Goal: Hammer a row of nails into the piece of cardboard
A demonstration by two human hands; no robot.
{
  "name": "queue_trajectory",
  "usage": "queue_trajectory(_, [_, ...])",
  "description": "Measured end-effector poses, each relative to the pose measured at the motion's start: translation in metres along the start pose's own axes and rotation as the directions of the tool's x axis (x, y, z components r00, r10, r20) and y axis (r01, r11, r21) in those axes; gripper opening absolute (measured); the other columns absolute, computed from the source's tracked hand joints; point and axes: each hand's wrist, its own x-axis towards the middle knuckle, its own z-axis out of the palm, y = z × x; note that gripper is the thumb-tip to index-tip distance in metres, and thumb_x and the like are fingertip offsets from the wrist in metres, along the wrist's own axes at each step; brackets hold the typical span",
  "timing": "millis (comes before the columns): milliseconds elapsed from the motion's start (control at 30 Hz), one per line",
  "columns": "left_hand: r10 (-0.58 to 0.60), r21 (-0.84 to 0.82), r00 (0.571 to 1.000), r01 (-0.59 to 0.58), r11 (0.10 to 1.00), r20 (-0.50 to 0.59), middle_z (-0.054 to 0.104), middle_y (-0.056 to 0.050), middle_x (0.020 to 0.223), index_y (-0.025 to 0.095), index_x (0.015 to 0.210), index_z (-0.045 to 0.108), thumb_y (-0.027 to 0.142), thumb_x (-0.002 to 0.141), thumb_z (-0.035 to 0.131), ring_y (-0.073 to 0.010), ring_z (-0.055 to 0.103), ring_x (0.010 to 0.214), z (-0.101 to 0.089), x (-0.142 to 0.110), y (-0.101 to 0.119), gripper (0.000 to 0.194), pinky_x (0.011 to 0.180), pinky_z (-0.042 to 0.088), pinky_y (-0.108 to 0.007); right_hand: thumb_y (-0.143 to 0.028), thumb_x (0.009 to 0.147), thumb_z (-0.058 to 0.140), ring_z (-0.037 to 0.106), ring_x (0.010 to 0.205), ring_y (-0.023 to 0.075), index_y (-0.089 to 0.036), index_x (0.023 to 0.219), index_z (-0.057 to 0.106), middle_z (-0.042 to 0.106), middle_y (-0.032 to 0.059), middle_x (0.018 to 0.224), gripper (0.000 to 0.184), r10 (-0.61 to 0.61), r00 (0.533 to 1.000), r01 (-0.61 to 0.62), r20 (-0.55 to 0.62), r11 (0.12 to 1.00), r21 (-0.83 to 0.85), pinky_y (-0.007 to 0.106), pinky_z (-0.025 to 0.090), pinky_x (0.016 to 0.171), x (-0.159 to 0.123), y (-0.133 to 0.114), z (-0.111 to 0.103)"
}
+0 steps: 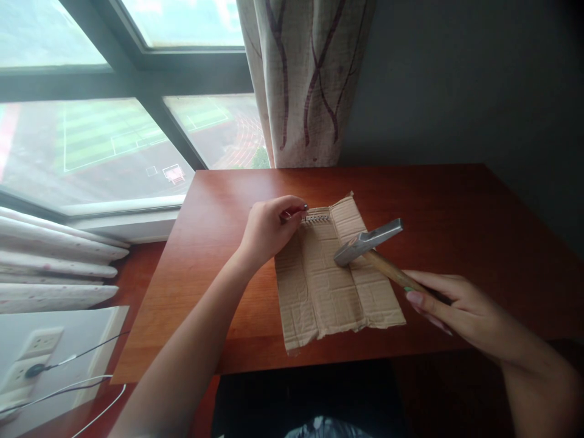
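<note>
My right hand (449, 304) is closed around the wooden handle of a hammer (381, 234). Its metal head hovers over the right part of a creased piece of cardboard (323, 286) lying on the table. At the far left corner of the cardboard, my left hand (278, 222) pinches a small nail (305, 208), its grey head showing just above the fingertips. Right beside those fingers, a row of several nails (318, 218) runs along the cardboard's far edge. How deep they sit is too small to tell.
The reddish-brown wooden table (438, 194) reaches to a dark wall. Beyond its far left side are a window (123, 73) and a patterned curtain (310, 79). A wall socket (34, 359) with cables is at lower left.
</note>
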Motion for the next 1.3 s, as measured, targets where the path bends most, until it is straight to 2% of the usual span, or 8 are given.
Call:
queue_trajectory(500, [0.008, 0.012, 0.999, -0.007, 1.000, -0.051, 0.079, -0.002, 0.080, 0.019, 0.088, 0.075, 0.021, 0.086, 0.066, -0.0148, 0.071, 0.068, 0.0039, -0.0034, -0.0036, 0.009, 0.066, 0.056, -0.025, -0.058, 0.098, 0.062, 0.040, 0.052, 0.0124, -0.018, 0.146, 0.064, 0.049, -0.0023, 0.064, 0.062, 0.010, 1.000, -0.010, 0.001, 1.000, 0.001, 0.024, 0.034, 0.044, 0.0004, 0.0010, -0.0004])
queue_trajectory(867, [-0.020, -0.007, 0.992, 0.020, 1.000, -0.122, 0.079, -0.003, 0.079, 0.020, 0.088, 0.076, 0.027, 0.085, 0.068, -0.0159, 0.072, 0.068, 0.0079, -0.0059, -0.0020, 0.011, 0.065, 0.058, -0.026, -0.056, 0.099, 0.061, 0.042, 0.054, 0.0130, -0.019, 0.146, 0.064, 0.052, -0.0012, 0.066, 0.061, 0.001, 1.000, -0.001, 0.003, 1.000, -0.019, 0.023, 0.035, 0.045, -0.0010, 0.0014, -0.0019])
queue_trajectory(1300, [-0.026, -0.005, 0.993, 0.025, 1.000, -0.112, 0.079, -0.004, 0.080, 0.019, 0.087, 0.076, 0.023, 0.085, 0.069, -0.0168, 0.073, 0.069, 0.0056, -0.0045, -0.0010, 0.009, 0.068, 0.059, -0.027, -0.060, 0.097, 0.063, 0.040, 0.053, 0.0119, -0.019, 0.143, 0.066, 0.049, -0.0022, 0.065, 0.062, 0.024, 1.000, -0.024, -0.008, 1.000, 0.001, 0.023, 0.034, 0.044, 0.0002, -0.0007, -0.0009])
